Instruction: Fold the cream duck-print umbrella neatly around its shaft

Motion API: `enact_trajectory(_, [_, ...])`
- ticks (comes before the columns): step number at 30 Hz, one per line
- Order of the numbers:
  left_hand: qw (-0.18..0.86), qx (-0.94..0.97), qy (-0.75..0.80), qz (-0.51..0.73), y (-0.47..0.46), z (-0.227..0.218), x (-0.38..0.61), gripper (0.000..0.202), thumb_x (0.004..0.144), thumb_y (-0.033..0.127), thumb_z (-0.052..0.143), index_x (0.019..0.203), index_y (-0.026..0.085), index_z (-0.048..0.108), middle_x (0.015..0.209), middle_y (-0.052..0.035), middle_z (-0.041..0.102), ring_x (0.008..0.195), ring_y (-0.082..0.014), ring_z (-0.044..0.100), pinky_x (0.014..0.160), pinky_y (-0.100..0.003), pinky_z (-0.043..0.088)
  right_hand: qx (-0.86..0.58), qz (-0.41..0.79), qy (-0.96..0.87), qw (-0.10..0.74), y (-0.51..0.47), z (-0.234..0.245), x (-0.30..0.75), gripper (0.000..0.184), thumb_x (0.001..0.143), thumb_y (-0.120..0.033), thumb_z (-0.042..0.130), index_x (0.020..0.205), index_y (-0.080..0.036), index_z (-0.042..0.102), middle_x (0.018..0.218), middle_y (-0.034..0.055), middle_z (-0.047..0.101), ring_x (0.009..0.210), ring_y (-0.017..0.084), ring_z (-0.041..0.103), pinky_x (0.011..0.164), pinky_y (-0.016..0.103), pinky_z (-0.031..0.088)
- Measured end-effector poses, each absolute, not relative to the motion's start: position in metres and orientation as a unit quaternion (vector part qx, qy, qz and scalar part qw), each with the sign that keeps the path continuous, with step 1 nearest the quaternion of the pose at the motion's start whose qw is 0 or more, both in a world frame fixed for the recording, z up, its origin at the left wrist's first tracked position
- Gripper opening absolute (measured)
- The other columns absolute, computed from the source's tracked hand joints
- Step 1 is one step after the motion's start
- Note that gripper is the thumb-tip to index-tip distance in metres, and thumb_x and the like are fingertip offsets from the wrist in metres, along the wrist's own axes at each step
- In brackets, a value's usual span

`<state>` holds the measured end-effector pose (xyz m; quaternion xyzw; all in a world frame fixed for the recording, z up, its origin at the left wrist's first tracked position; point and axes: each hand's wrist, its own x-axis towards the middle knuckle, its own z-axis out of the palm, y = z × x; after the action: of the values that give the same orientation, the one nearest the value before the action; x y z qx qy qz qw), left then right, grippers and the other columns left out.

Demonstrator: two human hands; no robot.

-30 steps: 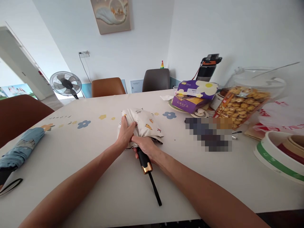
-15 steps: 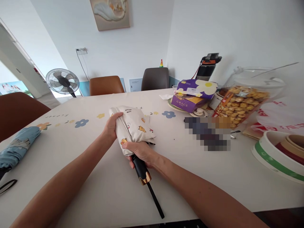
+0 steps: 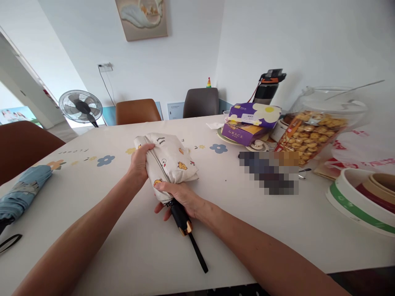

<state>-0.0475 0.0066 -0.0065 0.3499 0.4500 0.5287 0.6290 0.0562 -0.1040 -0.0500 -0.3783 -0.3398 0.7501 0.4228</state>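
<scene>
A folding umbrella (image 3: 182, 158) with cream cloth and yellow duck prints is held between both hands above the table. Its cloth is gathered in loose folds, with a flap sticking out on the right. My left hand (image 3: 140, 162) grips the upper left side of the cloth, thumb on top and fingers hidden underneath. Lower down, my right hand (image 3: 180, 197) wraps the cloth's lower end beside the black handle, its thumb on top and some fingertips showing underneath. The handle has a gold-coloured end, from which a black wrist strap hangs toward me.
A folded blue umbrella (image 3: 26, 191) lies at the left. On the right are purple boxes (image 3: 237, 132), a black bottle (image 3: 267, 88), a clear jar of brown snacks (image 3: 314, 133), tape rolls (image 3: 348, 205) and a blurred dark object (image 3: 268, 172). Chairs (image 3: 138, 112) line the far table edge.
The umbrella has shifted slightly left and tilted, with both hands still on it. More of my right fingertips now show beneath the cloth, looser than before.
</scene>
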Motion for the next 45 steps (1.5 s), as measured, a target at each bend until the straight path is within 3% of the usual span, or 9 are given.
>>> enact_trajectory(5, [0.682,0.355,0.402,0.498,0.002,-0.001,-0.049,0.032,0.060,0.029,0.064,0.088,0.013,0.064,0.076,-0.0081,0.067,0.071,-0.0253,0.064,0.068,-0.038,0.055,-0.374,0.754,-0.337,0.423,-0.105,-0.048,0.054,0.040,0.064,-0.041,0.072,0.094,-0.016,0.060,0.082,0.0039,0.059,0.051,0.013,0.058,0.031,0.021,0.045])
enact_trajectory(10, [0.691,0.351,0.387,0.499,0.001,-0.002,-0.050,0.032,0.062,0.030,0.064,0.089,0.013,0.064,0.075,-0.0081,0.067,0.074,-0.0269,0.064,0.070,-0.039,0.055,-0.374,0.746,-0.307,0.458,-0.106,-0.047,0.051,0.041,0.062,-0.037,0.075,0.095,-0.017,0.061,0.077,0.0022,0.056,0.062,0.017,0.060,0.037,0.027,0.051])
enact_trajectory(15, [0.677,0.342,0.406,0.509,0.002,-0.004,-0.049,0.032,0.062,0.028,0.064,0.090,0.013,0.064,0.078,-0.0077,0.068,0.075,-0.0260,0.064,0.071,-0.038,0.055,-0.373,0.729,-0.283,0.499,-0.106,-0.046,0.049,0.037,0.060,-0.030,0.078,0.091,-0.016,0.065,0.078,0.0023,0.054,0.066,0.014,0.055,0.049,0.033,0.058])
enact_trajectory(25, [0.640,0.338,0.436,0.534,0.006,-0.003,-0.050,0.033,0.060,0.026,0.066,0.091,0.015,0.063,0.084,-0.0063,0.067,0.077,-0.0241,0.063,0.071,-0.036,0.054,-0.417,0.628,-0.305,0.582,-0.104,-0.051,0.045,0.046,0.055,-0.031,0.081,0.095,-0.015,0.067,0.083,0.0048,0.062,0.069,0.015,0.058,0.057,0.025,0.054])
enact_trajectory(32, [0.649,0.323,0.445,0.526,0.008,-0.007,-0.050,0.035,0.059,0.025,0.067,0.092,0.014,0.063,0.085,-0.0080,0.067,0.077,-0.0245,0.063,0.069,-0.035,0.055,-0.389,0.732,-0.244,0.504,-0.102,-0.044,0.051,0.041,0.053,-0.024,0.082,0.090,-0.013,0.067,0.082,0.0044,0.060,0.066,0.014,0.057,0.065,0.033,0.058])
enact_trajectory(37, [0.651,0.311,0.449,0.528,0.005,-0.006,-0.049,0.033,0.058,0.024,0.067,0.089,0.013,0.063,0.083,-0.0080,0.067,0.076,-0.0242,0.063,0.068,-0.035,0.055,-0.354,0.755,-0.237,0.498,-0.102,-0.043,0.054,0.040,0.057,-0.023,0.081,0.092,-0.013,0.065,0.082,0.0032,0.059,0.067,0.013,0.057,0.068,0.036,0.059])
enact_trajectory(42, [0.654,0.314,0.443,0.527,0.002,-0.004,-0.050,0.032,0.058,0.024,0.066,0.087,0.013,0.063,0.080,-0.0083,0.067,0.075,-0.0246,0.064,0.068,-0.036,0.056,-0.315,0.806,-0.251,0.434,-0.104,-0.043,0.057,0.042,0.066,-0.031,0.075,0.099,-0.011,0.060,0.081,0.0065,0.060,0.079,0.022,0.065,0.063,0.038,0.059])
enact_trajectory(45, [0.654,0.320,0.445,0.521,0.001,-0.003,-0.051,0.032,0.058,0.025,0.066,0.088,0.013,0.063,0.081,-0.0086,0.067,0.076,-0.0253,0.064,0.069,-0.036,0.056,-0.317,0.831,-0.254,0.381,-0.105,-0.042,0.058,0.047,0.068,-0.038,0.072,0.103,-0.012,0.055,0.084,0.0089,0.062,0.076,0.023,0.067,0.058,0.034,0.058])
